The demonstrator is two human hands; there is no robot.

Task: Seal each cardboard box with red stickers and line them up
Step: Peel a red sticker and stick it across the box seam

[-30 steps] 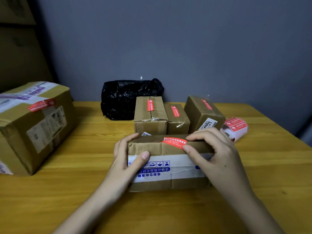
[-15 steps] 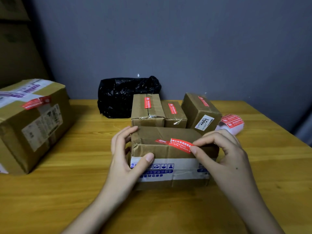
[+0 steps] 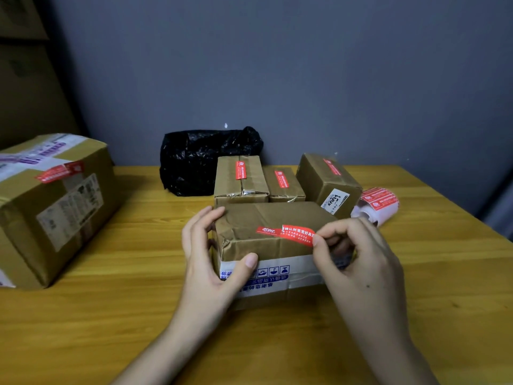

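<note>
A crumpled cardboard box (image 3: 277,218) with a white printed band sits at the table's centre. My left hand (image 3: 211,259) grips its left end, thumb on the front face. A red sticker (image 3: 288,234) lies across the box's top front edge, its left part stuck down. My right hand (image 3: 358,262) pinches the sticker's right end between thumb and forefinger. Three small boxes (image 3: 241,179) (image 3: 283,184) (image 3: 327,182), each bearing a red sticker, stand in a row behind. A roll of red stickers (image 3: 377,204) lies at the right.
A large sealed carton (image 3: 52,207) with a red sticker occupies the left of the wooden table (image 3: 138,315). A black plastic bag (image 3: 200,159) sits against the grey wall behind the small boxes. Stacked cartons stand in the far left corner.
The box has tipped so more of its top shows. My right hand went from pressing the sticker flat to pinching its right end, which now stands off the box.
</note>
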